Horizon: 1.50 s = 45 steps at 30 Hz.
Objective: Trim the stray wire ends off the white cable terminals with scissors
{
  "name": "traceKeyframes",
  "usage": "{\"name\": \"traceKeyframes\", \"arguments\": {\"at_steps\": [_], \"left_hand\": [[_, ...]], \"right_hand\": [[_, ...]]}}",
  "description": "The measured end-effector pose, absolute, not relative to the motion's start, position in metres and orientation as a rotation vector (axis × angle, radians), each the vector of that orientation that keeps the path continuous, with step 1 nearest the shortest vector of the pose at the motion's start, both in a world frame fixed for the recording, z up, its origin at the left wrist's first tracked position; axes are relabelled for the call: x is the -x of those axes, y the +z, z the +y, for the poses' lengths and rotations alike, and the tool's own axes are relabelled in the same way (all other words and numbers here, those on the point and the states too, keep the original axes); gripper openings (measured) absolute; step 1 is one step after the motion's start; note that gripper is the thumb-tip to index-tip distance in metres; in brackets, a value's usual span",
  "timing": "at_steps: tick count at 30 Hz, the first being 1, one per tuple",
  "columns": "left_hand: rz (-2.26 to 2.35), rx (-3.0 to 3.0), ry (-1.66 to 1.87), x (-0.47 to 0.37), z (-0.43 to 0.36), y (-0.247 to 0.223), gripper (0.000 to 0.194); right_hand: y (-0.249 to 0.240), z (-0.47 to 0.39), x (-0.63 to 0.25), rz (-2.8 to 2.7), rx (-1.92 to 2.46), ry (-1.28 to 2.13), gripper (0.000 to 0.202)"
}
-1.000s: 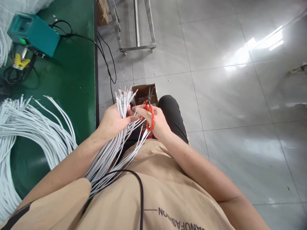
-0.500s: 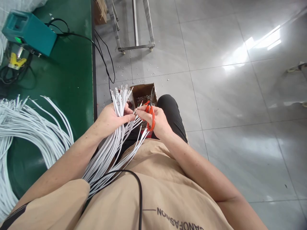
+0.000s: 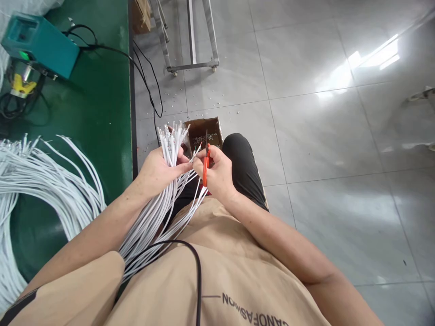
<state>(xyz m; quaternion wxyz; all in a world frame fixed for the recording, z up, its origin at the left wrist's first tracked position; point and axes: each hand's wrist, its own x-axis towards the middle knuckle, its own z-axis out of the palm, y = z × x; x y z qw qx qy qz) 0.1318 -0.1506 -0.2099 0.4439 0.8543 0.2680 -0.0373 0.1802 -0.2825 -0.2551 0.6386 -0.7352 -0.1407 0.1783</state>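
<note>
A bundle of white cables (image 3: 169, 174) runs up from my lap, its frayed-looking ends standing above my left hand (image 3: 161, 170), which is closed around it. The left thumb points toward the tip of one cable. My right hand (image 3: 217, 171) holds orange-handled scissors (image 3: 205, 168), their dark blades pointing up and away from me. Its thumb and forefinger pinch at a cable end close to the left thumb; the exact contact is too small to make out. Below both hands, a few more white cables hang loose across my lap.
Under the hands stands an open cardboard box (image 3: 204, 124) with small clippings inside. To the left, a green table (image 3: 112, 99) carries another coil of white cables (image 3: 50, 181) and a teal device (image 3: 44, 45). A metal stand (image 3: 193, 67) and scattered bits are on the tiled floor.
The right hand has turned, swinging the scissors so their blades moved left and the handles now show edge-on. My left hand stays around the cable bundle.
</note>
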Motion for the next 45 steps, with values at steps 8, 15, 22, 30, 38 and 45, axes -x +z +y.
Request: {"name": "traceKeyframes", "arguments": {"at_steps": [8, 15, 22, 30, 38, 45], "left_hand": [[0.734, -2.116, -0.055, -0.132, -0.153, -0.21, 0.019], [0.766, -1.9, -0.041, -0.13, -0.14, -0.222, 0.019], [0.665, -1.642, -0.002, -0.132, -0.139, -0.227, 0.026], [0.639, -1.536, -0.063, -0.132, -0.14, -0.22, 0.035], [0.658, -1.485, -0.076, -0.133, -0.142, -0.219, 0.028], [0.622, -1.536, -0.046, -0.132, -0.141, -0.222, 0.023]], "right_hand": [[-0.26, -0.278, -0.177, -0.292, 1.632, 0.412, 0.006], [-0.255, -0.28, -0.168, -0.381, 1.639, 0.441, 0.005], [-0.259, -0.292, -0.195, -0.271, 1.696, 0.496, 0.018], [-0.267, -0.296, -0.202, -0.656, 2.043, 0.416, 0.022], [-0.268, -0.299, -0.199, -0.78, 2.199, 0.4, 0.026], [-0.264, -0.302, -0.198, -1.042, 2.471, 0.202, 0.019]]}}
